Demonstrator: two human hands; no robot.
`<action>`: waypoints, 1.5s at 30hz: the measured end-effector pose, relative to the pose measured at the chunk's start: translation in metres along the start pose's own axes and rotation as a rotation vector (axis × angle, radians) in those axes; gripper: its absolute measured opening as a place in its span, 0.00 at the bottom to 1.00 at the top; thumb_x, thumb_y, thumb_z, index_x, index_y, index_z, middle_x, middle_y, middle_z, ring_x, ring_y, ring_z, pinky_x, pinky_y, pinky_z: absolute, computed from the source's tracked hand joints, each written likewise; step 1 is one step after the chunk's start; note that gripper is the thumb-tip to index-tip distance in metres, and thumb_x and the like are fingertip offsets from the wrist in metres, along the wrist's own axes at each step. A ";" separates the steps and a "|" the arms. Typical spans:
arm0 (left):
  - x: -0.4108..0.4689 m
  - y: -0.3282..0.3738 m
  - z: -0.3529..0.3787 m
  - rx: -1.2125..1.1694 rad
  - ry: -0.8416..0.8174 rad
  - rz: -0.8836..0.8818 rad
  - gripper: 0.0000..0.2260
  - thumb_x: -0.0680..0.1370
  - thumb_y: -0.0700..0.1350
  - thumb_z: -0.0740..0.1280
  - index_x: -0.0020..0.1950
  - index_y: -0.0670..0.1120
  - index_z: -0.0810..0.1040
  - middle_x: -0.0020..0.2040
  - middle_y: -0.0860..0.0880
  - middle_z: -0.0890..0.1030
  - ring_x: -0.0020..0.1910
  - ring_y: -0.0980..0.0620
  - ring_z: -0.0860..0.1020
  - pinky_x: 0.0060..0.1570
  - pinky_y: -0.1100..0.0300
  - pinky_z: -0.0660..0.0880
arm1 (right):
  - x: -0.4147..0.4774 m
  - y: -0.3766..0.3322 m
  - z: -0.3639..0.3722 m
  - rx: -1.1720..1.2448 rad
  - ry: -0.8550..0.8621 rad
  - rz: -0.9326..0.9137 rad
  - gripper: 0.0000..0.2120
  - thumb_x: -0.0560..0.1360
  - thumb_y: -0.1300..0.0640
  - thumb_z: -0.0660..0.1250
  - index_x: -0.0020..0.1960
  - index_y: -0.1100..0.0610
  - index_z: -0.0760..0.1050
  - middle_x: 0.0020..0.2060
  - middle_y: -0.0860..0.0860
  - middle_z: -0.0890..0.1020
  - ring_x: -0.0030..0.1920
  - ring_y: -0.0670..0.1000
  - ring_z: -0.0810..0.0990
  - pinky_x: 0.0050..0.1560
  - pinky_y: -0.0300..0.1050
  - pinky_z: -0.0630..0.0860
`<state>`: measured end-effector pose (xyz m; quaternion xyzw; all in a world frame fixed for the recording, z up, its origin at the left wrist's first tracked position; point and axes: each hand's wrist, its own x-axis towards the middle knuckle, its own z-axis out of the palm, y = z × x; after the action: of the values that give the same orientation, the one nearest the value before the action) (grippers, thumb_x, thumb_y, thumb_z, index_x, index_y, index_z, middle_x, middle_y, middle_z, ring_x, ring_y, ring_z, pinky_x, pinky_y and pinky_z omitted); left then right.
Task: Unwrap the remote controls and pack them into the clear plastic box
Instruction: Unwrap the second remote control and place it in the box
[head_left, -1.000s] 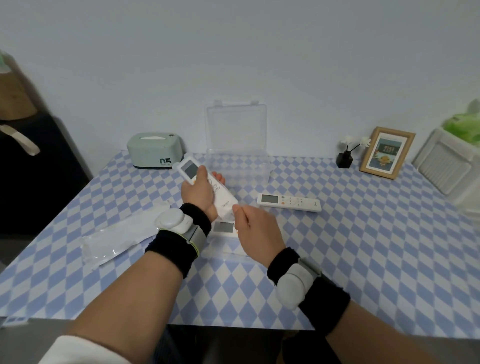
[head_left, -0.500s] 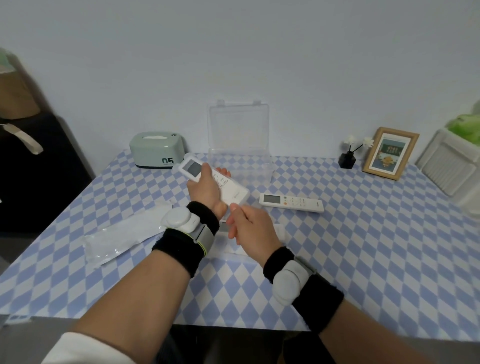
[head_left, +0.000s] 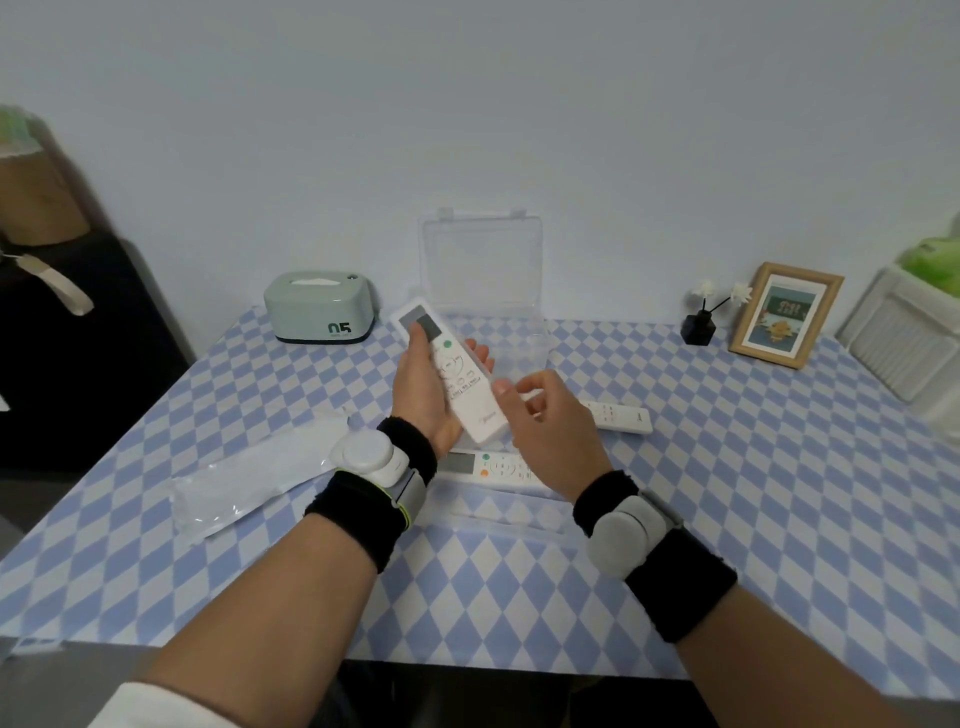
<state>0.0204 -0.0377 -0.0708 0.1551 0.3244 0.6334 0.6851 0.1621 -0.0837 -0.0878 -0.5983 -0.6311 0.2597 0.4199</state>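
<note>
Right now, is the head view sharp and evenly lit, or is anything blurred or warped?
Head view: soft even light, faint shadows; corners stretched by the wide angle; box pale against the wall; print on the remote in the left hand too soft to read.

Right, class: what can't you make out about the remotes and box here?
Head view:
Held remote: print too blurred.
Far remote: one end behind right hand.
Near remote: other end behind it too.
Clear plastic box: base partly behind held remote.
Right hand: what it pinches, unclear.
</note>
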 end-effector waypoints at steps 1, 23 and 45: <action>-0.001 -0.003 -0.001 0.022 -0.037 -0.053 0.34 0.82 0.66 0.58 0.72 0.38 0.74 0.59 0.39 0.84 0.57 0.43 0.83 0.58 0.50 0.81 | 0.002 0.000 0.000 -0.032 -0.014 -0.041 0.19 0.74 0.34 0.67 0.50 0.50 0.74 0.36 0.46 0.82 0.37 0.45 0.82 0.39 0.44 0.80; -0.005 -0.005 -0.001 0.077 -0.121 -0.054 0.35 0.80 0.72 0.52 0.64 0.44 0.79 0.56 0.42 0.85 0.57 0.45 0.83 0.58 0.46 0.80 | 0.008 -0.008 0.003 -0.106 0.158 -0.206 0.14 0.80 0.44 0.64 0.43 0.54 0.75 0.35 0.44 0.78 0.34 0.43 0.75 0.36 0.40 0.69; 0.010 0.012 -0.001 0.165 -0.025 0.159 0.24 0.85 0.58 0.60 0.62 0.37 0.78 0.53 0.39 0.85 0.47 0.47 0.86 0.47 0.54 0.83 | -0.012 -0.002 0.011 -0.138 -0.295 -0.030 0.19 0.68 0.49 0.72 0.52 0.53 0.67 0.42 0.46 0.79 0.39 0.46 0.80 0.37 0.42 0.79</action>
<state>0.0108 -0.0262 -0.0669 0.2438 0.3536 0.6550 0.6217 0.1510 -0.0938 -0.0945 -0.5717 -0.7112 0.2943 0.2843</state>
